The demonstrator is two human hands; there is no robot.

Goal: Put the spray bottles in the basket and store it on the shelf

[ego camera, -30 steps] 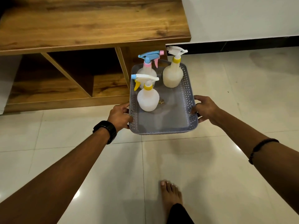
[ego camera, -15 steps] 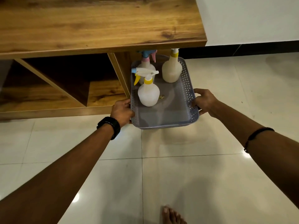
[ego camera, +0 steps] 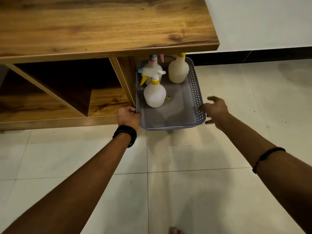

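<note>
Basket [ego camera: 194, 105] sits at about 12 o'clock from me, its far end already under the overhanging wooden top [ego camera: 101, 26], its near end out over the tiled floor [ego camera: 152, 183]. I cannot tell whether its far end rests on a shelf board or hangs free.

Three spray bottles stand upright inside: one with a yellow collar [ego camera: 154, 95] at the basket's 9 o'clock, one with a pink and blue head [ego camera: 152, 65] behind it at 11 o'clock, one with a yellow neck [ego camera: 178, 70] at 1 o'clock. The heads of the two far bottles are hidden by the top's front edge.

My left hand [ego camera: 129, 116] has its fingers curled tight on the basket's near-left rim, hard against the upright divider [ego camera: 125, 81]. My right hand [ego camera: 215, 109] is spread, fingers loose, just beside the near-right wall; touching or not, I cannot tell, the hand is blurred.

Step in hand, as I judge it: slide the basket fully in.

- Keep the basket level; tall bottles will tip if the near end dips.
- The left wall runs very near the divider, so steer slightly toward 1 o'clock to avoid catching my left knuckles.
- Push with the right palm flat on the near wall, low and slow.
- Watch the trigger heads against the top's underside; clearance is unseen.
</note>
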